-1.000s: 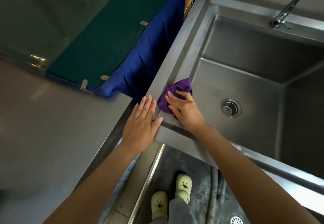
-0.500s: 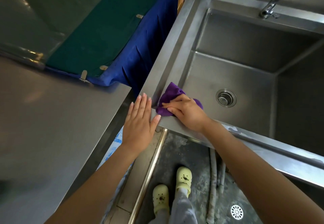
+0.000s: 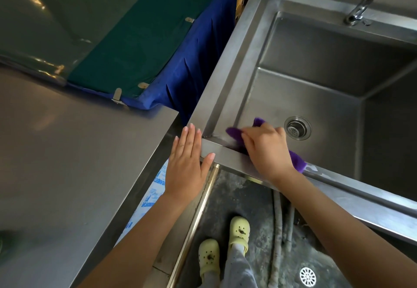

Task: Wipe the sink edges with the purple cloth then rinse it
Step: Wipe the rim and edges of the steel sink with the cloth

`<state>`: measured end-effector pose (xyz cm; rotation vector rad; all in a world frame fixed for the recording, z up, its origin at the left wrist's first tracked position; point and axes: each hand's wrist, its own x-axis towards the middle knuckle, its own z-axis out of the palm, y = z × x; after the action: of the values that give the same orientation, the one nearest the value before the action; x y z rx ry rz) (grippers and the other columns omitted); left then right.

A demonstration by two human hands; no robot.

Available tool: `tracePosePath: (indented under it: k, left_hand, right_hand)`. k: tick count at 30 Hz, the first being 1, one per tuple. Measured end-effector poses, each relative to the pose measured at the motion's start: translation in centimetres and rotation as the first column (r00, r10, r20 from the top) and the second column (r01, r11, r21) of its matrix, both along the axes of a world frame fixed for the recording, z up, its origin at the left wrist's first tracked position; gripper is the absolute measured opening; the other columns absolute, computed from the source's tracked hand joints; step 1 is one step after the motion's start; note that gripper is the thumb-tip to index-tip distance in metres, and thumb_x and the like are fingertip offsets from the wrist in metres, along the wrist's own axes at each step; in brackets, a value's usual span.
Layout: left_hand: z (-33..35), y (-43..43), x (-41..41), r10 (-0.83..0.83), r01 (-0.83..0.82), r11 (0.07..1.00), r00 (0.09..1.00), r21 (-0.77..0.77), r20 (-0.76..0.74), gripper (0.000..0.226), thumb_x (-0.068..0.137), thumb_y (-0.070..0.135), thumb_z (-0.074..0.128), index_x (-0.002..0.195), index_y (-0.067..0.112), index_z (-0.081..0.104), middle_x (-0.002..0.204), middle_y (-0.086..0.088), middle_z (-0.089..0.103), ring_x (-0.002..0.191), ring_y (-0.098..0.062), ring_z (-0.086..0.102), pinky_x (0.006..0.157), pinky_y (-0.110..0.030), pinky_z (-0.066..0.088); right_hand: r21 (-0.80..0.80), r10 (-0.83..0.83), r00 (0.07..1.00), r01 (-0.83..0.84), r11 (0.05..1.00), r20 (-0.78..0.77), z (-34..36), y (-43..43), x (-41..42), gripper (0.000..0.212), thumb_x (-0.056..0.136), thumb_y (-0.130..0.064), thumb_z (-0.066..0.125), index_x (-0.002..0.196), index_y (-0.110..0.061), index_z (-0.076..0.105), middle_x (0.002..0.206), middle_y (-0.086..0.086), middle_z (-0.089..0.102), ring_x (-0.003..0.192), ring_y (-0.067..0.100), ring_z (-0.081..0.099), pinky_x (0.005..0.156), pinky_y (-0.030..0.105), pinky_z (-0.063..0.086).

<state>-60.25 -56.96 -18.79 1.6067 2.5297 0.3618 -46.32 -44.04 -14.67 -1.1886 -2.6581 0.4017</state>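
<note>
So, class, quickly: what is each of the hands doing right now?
Left hand: open, flat, fingers on the sink corner rim, holding nothing.
Right hand: closed on the purple cloth, pressing it against the near rim.

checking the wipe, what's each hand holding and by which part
The right hand presses the bunched purple cloth by its middle; both ends stick out. The left hand lies flat on the steel sink corner, holding nothing.

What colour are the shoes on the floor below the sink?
Pale yellow shoes, plain to see in the head view.
</note>
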Motion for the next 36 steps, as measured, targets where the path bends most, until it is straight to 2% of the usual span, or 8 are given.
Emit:
tracePosePath:
  k: [3,6,9,18,21,27,32,36]
  left_hand:
    - [0.1,-0.1,-0.1,-0.008,0.008,1.0,1.0,-0.004,-0.006,0.076,0.093,0.057,-0.003,0.147,0.007,0.018,0.156,-0.01,0.015,0.145,-0.02,0.007,0.117,-0.03,-0.004]
    - [0.2,0.0,-0.1,-0.017,0.016,1.0,1.0,-0.019,-0.011,0.076,0.094,0.057,-0.003,0.147,0.007,0.019,0.157,-0.011,0.017,0.145,-0.021,0.008,0.117,-0.031,-0.003]
    - [0.0,-0.1,-0.1,-0.019,0.018,0.999,0.999,-0.031,-0.027,0.074,0.095,0.055,0.001,0.147,0.006,0.02,0.156,-0.013,0.018,0.145,-0.022,0.01,0.117,-0.031,-0.002]
    - [0.8,0.2,0.3,-0.027,0.026,0.998,1.0,-0.062,-0.009,0.081,0.091,0.06,-0.003,0.147,0.006,0.017,0.157,-0.014,0.012,0.145,-0.021,0.004,0.116,-0.029,-0.011]
    - [1.4,1.3,2.1,-0.183,0.179,0.979,0.983,-0.1,-0.032,0.073,0.095,0.055,0.0,0.145,0.009,0.025,0.155,-0.013,0.021,0.144,-0.025,0.013,0.117,-0.036,0.0]
    - [1.1,6.5,7.8,-0.37,0.37,0.925,0.929,-0.087,0.011,0.079,0.091,0.053,-0.013,0.145,0.013,0.03,0.156,-0.007,0.022,0.146,-0.019,0.012,0.118,-0.032,-0.006]
    - [0.7,8.0,9.3,-0.365,0.356,0.919,0.931,-0.168,-0.023,0.078,0.088,0.048,-0.007,0.143,0.014,0.036,0.152,-0.006,0.034,0.143,-0.018,0.026,0.118,-0.035,0.009]
    - [0.6,8.0,9.4,-0.354,0.34,0.919,0.934,-0.198,-0.04,0.077,0.09,0.047,-0.003,0.138,0.009,0.043,0.146,-0.009,0.043,0.138,-0.021,0.037,0.117,-0.037,0.018]
  right_hand:
    - [-0.222,-0.103,0.971,0.054,0.974,-0.214,0.2,1.0,-3.6,0.027,0.097,-0.026,0.043,0.112,-0.024,0.066,0.107,-0.002,0.07,0.104,0.025,0.051,0.081,0.033,0.024]
    - [-0.322,0.092,0.989,-0.125,0.939,-0.114,-1.4,1.4,-4.3,0.034,0.097,-0.037,0.04,0.128,-0.037,0.053,0.132,-0.014,0.056,0.124,0.016,0.036,0.107,0.044,0.015]
    - [-0.361,0.211,0.974,-0.224,0.905,-0.077,-1.8,1.1,-2.4,0.039,0.098,-0.04,0.035,0.136,-0.037,0.043,0.144,-0.02,0.042,0.131,0.011,0.026,0.113,0.042,0.017]
    - [-0.248,0.006,0.989,-0.043,0.968,-0.147,-1.6,-2.6,3.3,0.043,0.095,-0.044,0.033,0.128,-0.027,0.056,0.121,-0.013,0.064,0.111,0.012,0.048,0.099,0.026,0.039]
    - [-0.211,-0.071,0.985,0.037,0.977,-0.156,-1.6,-2.6,6.3,0.044,0.093,-0.043,0.033,0.124,-0.026,0.06,0.114,-0.01,0.068,0.105,0.012,0.049,0.095,0.03,0.044]
    - [-0.279,-0.044,0.996,0.022,0.96,-0.073,-0.9,-1.1,11.2,0.041,0.095,-0.037,0.04,0.13,-0.023,0.054,0.13,-0.008,0.059,0.115,0.015,0.043,0.101,0.018,0.029]
    - [-0.141,-0.013,0.988,0.036,0.989,0.157,-0.8,1.3,16.1,0.054,0.088,-0.054,0.024,0.128,-0.034,0.055,0.132,-0.015,0.056,0.121,0.02,0.047,0.103,0.037,0.03]
    - [-0.183,-0.038,0.991,0.061,0.981,0.13,-1.7,0.4,14.7,0.056,0.091,-0.047,0.022,0.129,-0.023,0.055,0.134,-0.003,0.057,0.129,0.022,0.047,0.112,0.04,0.031]
